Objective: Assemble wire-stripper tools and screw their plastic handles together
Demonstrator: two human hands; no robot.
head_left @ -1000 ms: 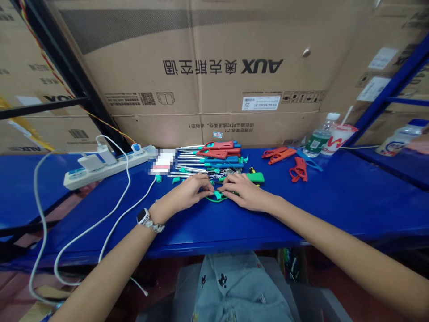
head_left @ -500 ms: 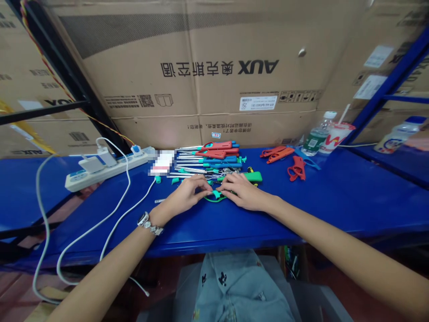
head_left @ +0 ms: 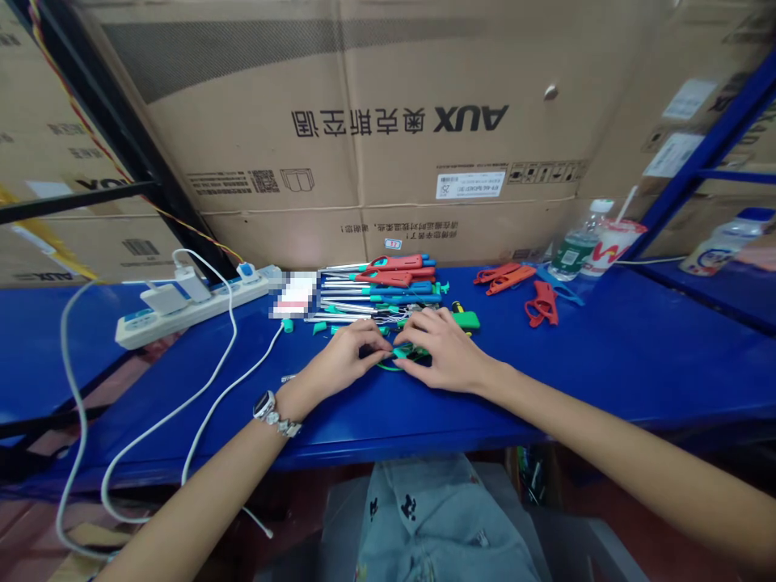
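Teal piece: left of the green handle, nearer me.
My right hand, closer to that handle, pinches it; my left hand meets its other side, hold and long axis unclear.

A blue bench carries a power strip, bottle, cup and long-tubed lighters (so they seem).

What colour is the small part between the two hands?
Teal green; the small part shows best in the head view.
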